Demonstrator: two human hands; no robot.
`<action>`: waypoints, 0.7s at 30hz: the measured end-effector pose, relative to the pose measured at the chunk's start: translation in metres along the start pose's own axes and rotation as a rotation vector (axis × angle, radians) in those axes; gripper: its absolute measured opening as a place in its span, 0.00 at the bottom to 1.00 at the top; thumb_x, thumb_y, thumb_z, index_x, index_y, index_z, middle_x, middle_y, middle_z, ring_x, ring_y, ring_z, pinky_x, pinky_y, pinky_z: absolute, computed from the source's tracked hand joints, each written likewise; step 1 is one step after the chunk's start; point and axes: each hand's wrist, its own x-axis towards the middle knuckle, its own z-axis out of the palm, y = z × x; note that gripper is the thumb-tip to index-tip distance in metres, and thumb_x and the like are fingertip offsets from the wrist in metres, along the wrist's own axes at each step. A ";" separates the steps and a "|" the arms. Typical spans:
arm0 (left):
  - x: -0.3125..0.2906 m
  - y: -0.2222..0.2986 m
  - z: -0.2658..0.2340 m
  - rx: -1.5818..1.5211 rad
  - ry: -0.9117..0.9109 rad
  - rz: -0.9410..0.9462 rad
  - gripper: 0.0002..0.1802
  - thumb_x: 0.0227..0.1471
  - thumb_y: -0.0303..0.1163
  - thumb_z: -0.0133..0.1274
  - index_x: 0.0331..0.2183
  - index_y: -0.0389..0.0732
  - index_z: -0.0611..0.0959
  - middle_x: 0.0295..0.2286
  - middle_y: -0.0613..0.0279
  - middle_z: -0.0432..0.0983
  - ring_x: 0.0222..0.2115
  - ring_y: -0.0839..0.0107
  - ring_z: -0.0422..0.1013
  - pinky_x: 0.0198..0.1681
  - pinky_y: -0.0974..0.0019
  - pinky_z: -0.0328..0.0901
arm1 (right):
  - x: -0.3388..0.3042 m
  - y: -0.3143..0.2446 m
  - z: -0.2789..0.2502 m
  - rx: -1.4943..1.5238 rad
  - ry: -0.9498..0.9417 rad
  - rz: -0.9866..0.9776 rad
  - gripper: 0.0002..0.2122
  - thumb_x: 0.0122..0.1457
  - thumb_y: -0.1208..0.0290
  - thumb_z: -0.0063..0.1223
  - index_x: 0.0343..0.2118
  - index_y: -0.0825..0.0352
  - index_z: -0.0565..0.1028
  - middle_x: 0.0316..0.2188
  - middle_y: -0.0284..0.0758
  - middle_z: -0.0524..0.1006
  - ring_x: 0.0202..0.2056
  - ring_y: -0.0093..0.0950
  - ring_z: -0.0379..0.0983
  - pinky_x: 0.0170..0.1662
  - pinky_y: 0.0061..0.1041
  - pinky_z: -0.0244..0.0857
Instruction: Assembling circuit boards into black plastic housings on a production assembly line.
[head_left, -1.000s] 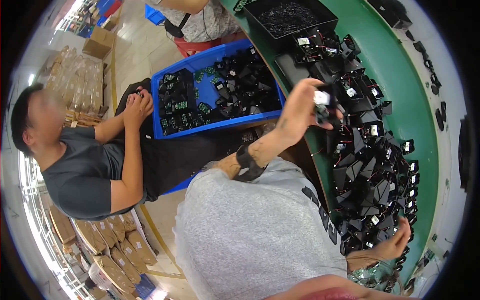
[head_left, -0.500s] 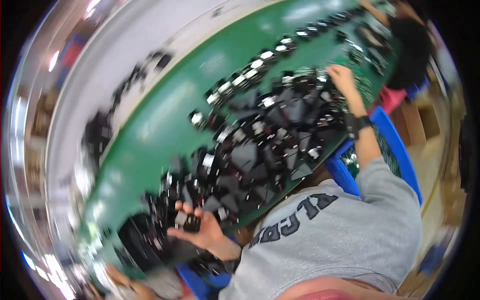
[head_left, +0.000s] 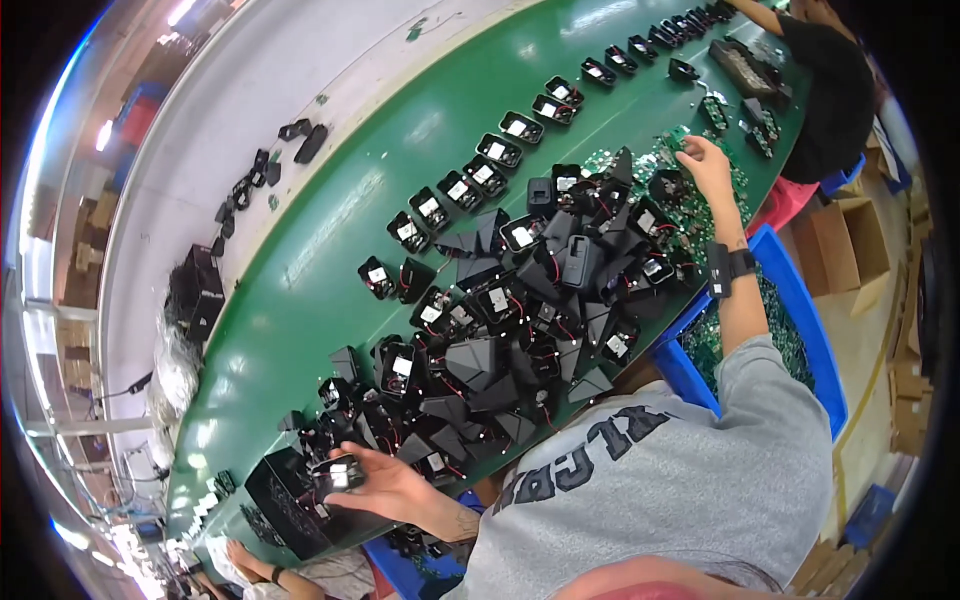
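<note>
My left hand (head_left: 385, 487) is closed round a small black plastic housing (head_left: 322, 478) with a white block inside, held over the near left end of the pile. On the far right, my right hand (head_left: 710, 168) has its fingers pinched at a small green circuit board (head_left: 677, 136), above a heap of green circuit boards (head_left: 700, 215). Between the hands spreads a pile of black housings (head_left: 480, 362), many with white blocks and red wires. Beyond it, a row of open black housings (head_left: 498, 150) runs along the green table (head_left: 330, 250).
A blue bin (head_left: 815, 350) of circuit boards stands by my right arm. A black box (head_left: 285, 505) sits left of the pile. Another person in black (head_left: 825, 95) works at the far right; a co-worker's hand (head_left: 240, 560) shows at lower left. An open carton (head_left: 850, 250) stands on the floor.
My left hand has moved a little left and down with the black housing. My right hand appears slightly farther right and lower, with a green board now visible at its fingertips. Blur has cleared.
</note>
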 end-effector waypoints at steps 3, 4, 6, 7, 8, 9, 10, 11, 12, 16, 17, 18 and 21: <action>-0.001 -0.009 0.006 0.065 -0.201 -0.048 0.35 0.57 0.51 0.43 0.51 0.28 0.64 0.48 0.47 0.67 0.50 0.55 0.66 0.47 0.61 0.72 | 0.001 0.019 -0.013 0.010 -0.111 0.096 0.17 0.47 0.68 0.61 0.40 0.69 0.77 0.29 0.36 0.80 0.31 0.27 0.77 0.37 0.24 0.69; -0.003 -0.015 0.009 0.051 -0.280 -0.157 0.34 0.58 0.51 0.42 0.52 0.29 0.63 0.50 0.46 0.65 0.52 0.54 0.65 0.47 0.60 0.72 | 0.003 0.023 -0.014 0.056 -0.124 0.067 0.16 0.48 0.70 0.60 0.40 0.70 0.77 0.29 0.36 0.80 0.32 0.25 0.76 0.37 0.23 0.69; -0.015 -0.031 0.021 0.121 -0.191 -0.278 0.31 0.58 0.52 0.40 0.52 0.36 0.65 0.48 0.50 0.67 0.52 0.56 0.65 0.41 0.57 0.75 | 0.008 0.031 -0.019 0.134 -0.212 0.127 0.15 0.49 0.71 0.59 0.40 0.70 0.77 0.29 0.37 0.80 0.32 0.24 0.76 0.38 0.22 0.68; -0.018 -0.032 0.020 0.107 -0.206 -0.348 0.31 0.58 0.53 0.40 0.51 0.38 0.67 0.46 0.52 0.69 0.49 0.57 0.67 0.37 0.61 0.75 | 0.016 0.027 -0.009 0.145 -0.251 0.100 0.15 0.49 0.71 0.59 0.40 0.70 0.77 0.29 0.37 0.80 0.32 0.24 0.76 0.38 0.22 0.68; -0.014 -0.041 0.022 0.088 -0.247 -0.465 0.31 0.57 0.55 0.40 0.51 0.39 0.68 0.44 0.54 0.71 0.46 0.59 0.70 0.33 0.64 0.76 | 0.014 0.034 -0.021 0.157 -0.224 0.075 0.14 0.49 0.72 0.58 0.40 0.70 0.77 0.30 0.36 0.79 0.32 0.24 0.75 0.38 0.22 0.67; -0.011 -0.053 0.021 0.193 -0.221 -0.504 0.32 0.57 0.57 0.38 0.50 0.39 0.68 0.42 0.53 0.73 0.38 0.60 0.73 0.29 0.65 0.74 | 0.012 0.040 -0.032 0.169 -0.199 0.049 0.14 0.50 0.72 0.58 0.40 0.71 0.76 0.30 0.34 0.79 0.32 0.23 0.75 0.39 0.21 0.67; -0.013 -0.056 0.018 0.302 -0.162 -0.490 0.34 0.57 0.59 0.36 0.50 0.39 0.69 0.41 0.52 0.74 0.31 0.60 0.76 0.24 0.66 0.72 | 0.006 0.005 -0.034 0.045 -0.124 -0.013 0.13 0.51 0.72 0.58 0.39 0.71 0.77 0.30 0.33 0.79 0.34 0.24 0.74 0.39 0.21 0.66; -0.016 -0.060 0.027 0.388 -0.192 -0.487 0.33 0.58 0.59 0.35 0.49 0.40 0.69 0.39 0.52 0.74 0.27 0.63 0.75 0.23 0.68 0.70 | -0.003 -0.030 -0.048 -0.015 -0.043 -0.207 0.12 0.52 0.72 0.58 0.39 0.71 0.77 0.35 0.33 0.77 0.38 0.22 0.72 0.41 0.19 0.64; -0.015 -0.068 0.038 0.464 -0.225 -0.506 0.32 0.59 0.58 0.35 0.48 0.41 0.70 0.38 0.52 0.75 0.24 0.66 0.75 0.21 0.69 0.68 | -0.018 -0.068 -0.067 0.215 -0.051 -0.151 0.10 0.54 0.75 0.56 0.38 0.72 0.77 0.40 0.32 0.74 0.41 0.20 0.69 0.44 0.17 0.62; -0.018 -0.083 0.057 0.319 -0.460 -0.630 0.27 0.60 0.50 0.40 0.55 0.47 0.59 0.41 0.46 0.72 0.24 0.67 0.74 0.27 0.68 0.73 | -0.118 -0.196 -0.066 0.648 -0.083 -0.374 0.02 0.49 0.87 0.51 0.26 0.75 0.71 0.32 0.34 0.71 0.35 0.23 0.67 0.38 0.18 0.63; -0.014 -0.081 0.063 0.345 -0.517 -0.630 0.28 0.59 0.46 0.43 0.56 0.47 0.56 0.42 0.45 0.71 0.25 0.65 0.75 0.29 0.67 0.74 | -0.137 -0.220 -0.062 0.622 -0.202 -0.426 0.03 0.47 0.87 0.50 0.25 0.74 0.72 0.27 0.36 0.72 0.32 0.23 0.67 0.34 0.19 0.63; -0.012 -0.079 0.070 0.369 -0.578 -0.632 0.30 0.58 0.43 0.45 0.57 0.47 0.53 0.43 0.44 0.71 0.26 0.63 0.76 0.32 0.66 0.74 | -0.150 -0.236 -0.047 0.787 -0.288 -0.475 0.06 0.45 0.87 0.49 0.27 0.73 0.75 0.26 0.38 0.73 0.29 0.24 0.70 0.31 0.20 0.65; -0.020 -0.073 0.082 0.441 -0.553 -0.605 0.32 0.54 0.30 0.52 0.56 0.44 0.57 0.43 0.45 0.70 0.33 0.59 0.77 0.35 0.64 0.75 | -0.183 -0.243 -0.005 1.070 -0.695 -0.057 0.09 0.54 0.79 0.48 0.36 0.77 0.74 0.32 0.43 0.76 0.30 0.35 0.77 0.35 0.29 0.74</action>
